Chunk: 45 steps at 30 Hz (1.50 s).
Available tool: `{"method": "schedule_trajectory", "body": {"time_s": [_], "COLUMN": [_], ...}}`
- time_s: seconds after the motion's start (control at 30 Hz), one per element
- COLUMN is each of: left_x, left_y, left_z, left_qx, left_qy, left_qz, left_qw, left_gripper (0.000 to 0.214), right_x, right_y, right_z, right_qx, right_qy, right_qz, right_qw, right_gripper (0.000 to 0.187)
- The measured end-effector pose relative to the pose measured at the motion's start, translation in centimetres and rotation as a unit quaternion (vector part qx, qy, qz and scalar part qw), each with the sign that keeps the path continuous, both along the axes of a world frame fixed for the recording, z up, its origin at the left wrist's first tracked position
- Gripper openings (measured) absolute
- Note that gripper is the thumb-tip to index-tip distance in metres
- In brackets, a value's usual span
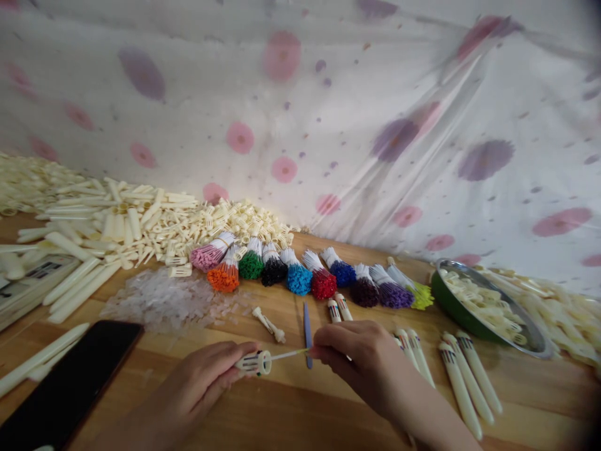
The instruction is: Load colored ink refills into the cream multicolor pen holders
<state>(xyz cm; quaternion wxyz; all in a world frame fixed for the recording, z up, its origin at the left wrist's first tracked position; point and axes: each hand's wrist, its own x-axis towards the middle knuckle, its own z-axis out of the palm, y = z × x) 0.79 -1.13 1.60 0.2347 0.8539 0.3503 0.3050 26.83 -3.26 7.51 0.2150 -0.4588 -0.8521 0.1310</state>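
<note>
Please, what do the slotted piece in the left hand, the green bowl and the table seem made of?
Slotted piece: likely plastic, smooth cream, with moulded slots. Green bowl: probably metal; its rim shines silvery. Table: wood or printed laminate, satin, with visible grain.

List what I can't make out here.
Head view, all:
Holder: left end hidden by left hand.
Refill: right end covered by right hand.
Two pens below red bundle: lower parts mostly behind right hand.
Phone: cut off by left and bottom edges.

L hand [211, 376], R hand [369, 357] both pinching; R fingers [335, 337] prob. curled.
</note>
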Motion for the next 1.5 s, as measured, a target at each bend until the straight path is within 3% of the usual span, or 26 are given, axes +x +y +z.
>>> {"method": "schedule_trajectory", "body": {"time_s": [0.37, 0.6, 0.77, 0.97, 1.1, 1.2, 1.27, 1.33, 1.43, 1.5], "left_x": [0.2, 0.0, 0.1, 0.5, 0.5, 0.3, 0.1, 0.0, -0.2, -0.3], "left_y": [0.0, -0.1, -0.1, -0.2, -0.1, -0.1, 0.0, 0.0, 0.3, 0.5], "left_z": [-0.2, -0.8, -1.3, -0.8, -0.8, -1.1, -1.2, -1.2, -1.3, -1.4], "left_qx": [0.021, 0.038, 0.040, 0.047, 0.062, 0.063, 0.054, 0.049, 0.054, 0.060], "left_qy": [0.032, 0.037, 0.035, 0.027, 0.008, 0.000, 0.003, 0.007, 0.001, -0.007], "left_qz": [0.007, 0.000, 0.002, -0.010, -0.012, -0.003, 0.006, 0.018, 0.044, 0.061], "left_qw": [0.999, 0.999, 0.999, 0.998, 0.998, 0.998, 0.999, 0.999, 0.998, 0.996], "left_gripper": [0.030, 0.030, 0.033, 0.030, 0.033, 0.034, 0.035, 0.034, 0.031, 0.029], "right_x": [-0.6, -0.8, -1.5, -3.0, -3.3, -2.8, -2.2, -1.4, -0.6, -0.8], "right_y": [-0.9, -0.5, -0.4, -0.3, -0.4, -0.3, 0.1, 1.0, 2.4, 3.0], "right_z": [0.6, -0.3, -0.4, -1.6, -2.6, -2.4, -2.0, -1.8, -2.6, -3.8], "right_qx": [0.009, 0.021, 0.016, 0.028, 0.047, 0.033, -0.014, -0.066, -0.095, -0.093], "right_qy": [-0.014, -0.042, -0.014, -0.012, 0.020, 0.064, 0.079, 0.038, -0.126, -0.214], "right_qz": [0.018, 0.013, 0.019, 0.056, 0.044, 0.031, -0.001, -0.083, -0.233, -0.274], "right_qw": [1.000, 0.999, 1.000, 0.998, 0.998, 0.997, 0.997, 0.994, 0.960, 0.933], "right_gripper": [0.024, 0.025, 0.025, 0.029, 0.031, 0.026, 0.026, 0.021, 0.019, 0.022]}}
